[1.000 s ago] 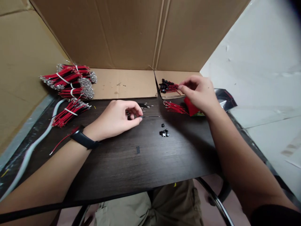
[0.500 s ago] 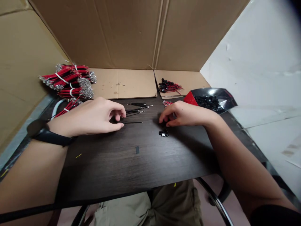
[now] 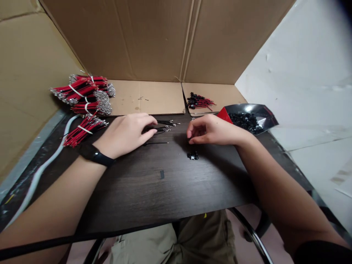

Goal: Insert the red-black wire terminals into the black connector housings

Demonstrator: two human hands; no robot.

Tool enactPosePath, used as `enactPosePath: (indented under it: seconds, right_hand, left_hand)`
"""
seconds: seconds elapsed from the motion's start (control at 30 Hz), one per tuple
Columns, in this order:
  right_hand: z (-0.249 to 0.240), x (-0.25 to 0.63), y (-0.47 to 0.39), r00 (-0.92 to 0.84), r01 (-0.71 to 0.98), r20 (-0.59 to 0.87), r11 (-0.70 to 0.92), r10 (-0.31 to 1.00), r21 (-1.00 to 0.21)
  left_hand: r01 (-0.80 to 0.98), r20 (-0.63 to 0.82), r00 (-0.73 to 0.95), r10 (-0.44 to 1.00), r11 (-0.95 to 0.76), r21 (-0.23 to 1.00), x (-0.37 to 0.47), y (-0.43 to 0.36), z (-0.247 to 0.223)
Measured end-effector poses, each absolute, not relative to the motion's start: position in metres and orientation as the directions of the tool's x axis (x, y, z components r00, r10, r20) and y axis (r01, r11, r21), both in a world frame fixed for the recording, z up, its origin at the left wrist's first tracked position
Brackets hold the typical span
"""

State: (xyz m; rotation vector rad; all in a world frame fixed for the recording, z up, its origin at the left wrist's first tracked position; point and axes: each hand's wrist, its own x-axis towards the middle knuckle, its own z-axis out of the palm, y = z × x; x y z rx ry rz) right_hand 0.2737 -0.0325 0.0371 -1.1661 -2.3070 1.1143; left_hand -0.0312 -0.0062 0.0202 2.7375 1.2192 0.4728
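Note:
My left hand, with a black band on its wrist, reaches over the loose black wires, which have metal terminals on their ends. Its thumb and forefinger are apart at the wires; whether they touch one is hard to see. One single black wire lies nearer to me. To the right, my right hand hovers with thumb and forefinger pinched together; a small dark bit may be between the tips, too small to name. Just below that hand sits a small heap of black connector housings.
Tied bundles of red and black wires are stacked at the left. Finished-looking red wires with black connectors rest on cardboard at the back. A black and red box of black connectors stands right. A dark scrap lies in front.
My left hand has moved right and a little up, over the black wires, uncovering a wire bundle behind it. My right hand's thumb and forefinger have closed together.

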Motion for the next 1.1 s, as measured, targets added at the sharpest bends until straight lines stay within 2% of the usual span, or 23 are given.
enactPosePath:
  seconds: [0.13,0.33,0.57,0.67,0.73,0.8,0.87,0.97,1.1]
  right_hand:
    - [0.032,0.269,-0.032,-0.585,0.491,0.014,0.368,0.811,-0.790]
    - [0.029,0.264,-0.032,-0.550,0.466,0.022,0.328,0.835,-0.822]
    - [0.023,0.264,-0.030,-0.513,0.436,0.060,0.321,0.856,-0.841]
    - [0.022,0.259,-0.030,-0.477,0.395,0.107,0.321,0.872,-0.861]
    - [0.020,0.253,-0.031,-0.439,0.351,0.149,0.322,0.886,-0.879]
    - [0.018,0.245,-0.033,-0.379,0.287,0.195,0.316,0.905,-0.904]
    - [0.016,0.238,-0.036,-0.319,0.215,0.242,0.319,0.916,-0.923]
    - [0.016,0.230,-0.043,-0.261,0.184,0.306,0.358,0.916,-0.915]
    - [0.022,0.225,-0.051,-0.233,0.333,0.351,0.413,0.907,-0.848]
  left_hand:
    - [0.675,0.218,0.669,0.711,-0.704,0.221,-0.014,-0.012,0.011]
    - [0.712,0.239,0.640,0.730,-0.681,0.172,-0.016,-0.009,0.009]
    - [0.713,0.319,0.570,0.757,-0.649,0.267,-0.018,-0.012,0.015]
    - [0.684,0.360,0.503,0.786,-0.617,0.390,-0.014,-0.015,0.017]
    - [0.613,0.366,0.420,0.830,-0.557,0.560,-0.008,-0.019,0.019]
    - [0.464,0.330,0.336,0.882,-0.460,0.757,0.001,-0.025,0.022]
    - [0.297,0.255,0.306,0.917,-0.347,0.890,0.011,-0.033,0.023]
    - [0.149,0.138,0.280,0.950,-0.185,0.971,0.023,-0.043,0.024]
    - [0.086,0.081,0.255,0.963,-0.106,0.991,0.029,-0.049,0.022]
